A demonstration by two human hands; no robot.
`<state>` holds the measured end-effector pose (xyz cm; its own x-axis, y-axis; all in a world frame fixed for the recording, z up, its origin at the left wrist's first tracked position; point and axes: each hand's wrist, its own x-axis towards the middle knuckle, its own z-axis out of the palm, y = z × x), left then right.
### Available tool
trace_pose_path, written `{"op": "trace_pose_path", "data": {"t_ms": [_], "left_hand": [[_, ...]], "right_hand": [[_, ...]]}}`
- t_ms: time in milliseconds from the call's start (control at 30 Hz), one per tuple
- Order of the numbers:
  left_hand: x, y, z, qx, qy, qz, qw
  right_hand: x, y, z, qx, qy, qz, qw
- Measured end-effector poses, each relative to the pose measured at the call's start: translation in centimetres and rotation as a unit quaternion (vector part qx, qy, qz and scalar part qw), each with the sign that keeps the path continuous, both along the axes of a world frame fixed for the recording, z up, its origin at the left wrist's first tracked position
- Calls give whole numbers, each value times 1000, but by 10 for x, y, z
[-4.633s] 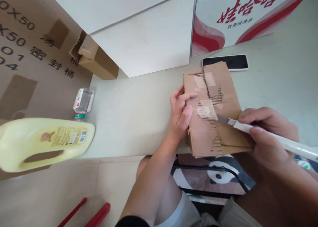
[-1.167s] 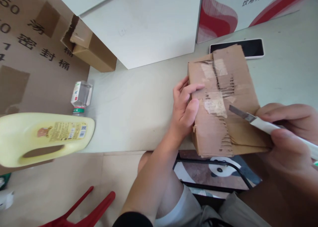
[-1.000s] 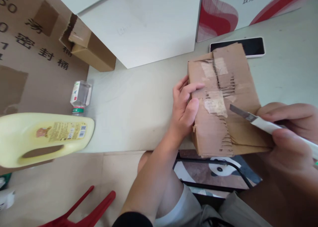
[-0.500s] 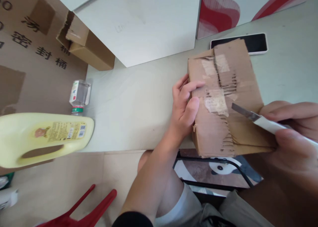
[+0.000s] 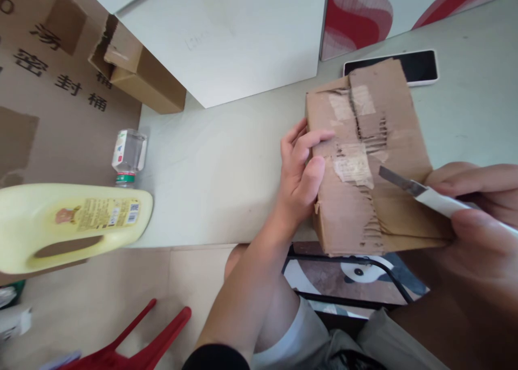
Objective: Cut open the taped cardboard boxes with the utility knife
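Jug point(image 5: 73, 224) of pale yellow plastic lies on its side far to the left of the torn cardboard box point(image 5: 372, 159), its label facing up. Just above the jug a small clear bottle point(image 5: 128, 157) with a green cap lies at the left edge of the pale table point(image 5: 226, 170), and above that a small brown carton point(image 5: 140, 73) leans against a large printed cardboard sheet point(image 5: 48, 89). A white box point(image 5: 234, 35) stands on the table up and to the left of the torn cardboard box.

The left hand point(image 5: 301, 176) rests against the left side of the torn cardboard box, fingers curled over its top edge and the thumb pressed on the top face, steadying it. The box itself sits at the near edge of the table, its near end hanging slightly past the edge, its top ragged with peeled tape and exposed corrugation.

Behind the box a black phone point(image 5: 416, 67) lies flat on the table, partly hidden by the box's far flap, and a red and white carton point(image 5: 364, 19) stands further back.

The right hand point(image 5: 477, 213), to the right of the box, is closed around the white handle of a utility knife point(image 5: 424, 194). The blade points left over the box's top, close to the torn strip at its middle; whether the tip touches the cardboard cannot be told.
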<state>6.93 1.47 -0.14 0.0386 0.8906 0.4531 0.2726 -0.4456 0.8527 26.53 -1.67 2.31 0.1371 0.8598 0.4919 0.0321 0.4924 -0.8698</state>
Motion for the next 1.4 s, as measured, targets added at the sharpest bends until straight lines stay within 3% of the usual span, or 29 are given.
{"op": "trace_pose_path", "data": {"t_ms": [233, 467, 700, 933, 1200, 1400], "left_hand": [[-2, 4, -7, 7, 49, 17, 999], [0, 1, -2, 26, 9, 0, 1000], [-3, 6, -9, 48, 46, 8, 998], [-2, 5, -9, 45, 46, 1, 998], [-2, 7, -11, 50, 34, -1, 998], [-3, 4, -10, 35, 52, 1, 998]], "right_hand": [[-2, 2, -2, 8, 13, -15, 1000], [-2, 4, 0, 21, 9, 9, 1000], [-1, 2, 1, -9, 8, 12, 1000], [-2, 1, -2, 12, 15, 15, 1000], [11, 5, 7, -37, -52, 70, 996], [4, 2, 2, 8, -19, 34, 999]]}}
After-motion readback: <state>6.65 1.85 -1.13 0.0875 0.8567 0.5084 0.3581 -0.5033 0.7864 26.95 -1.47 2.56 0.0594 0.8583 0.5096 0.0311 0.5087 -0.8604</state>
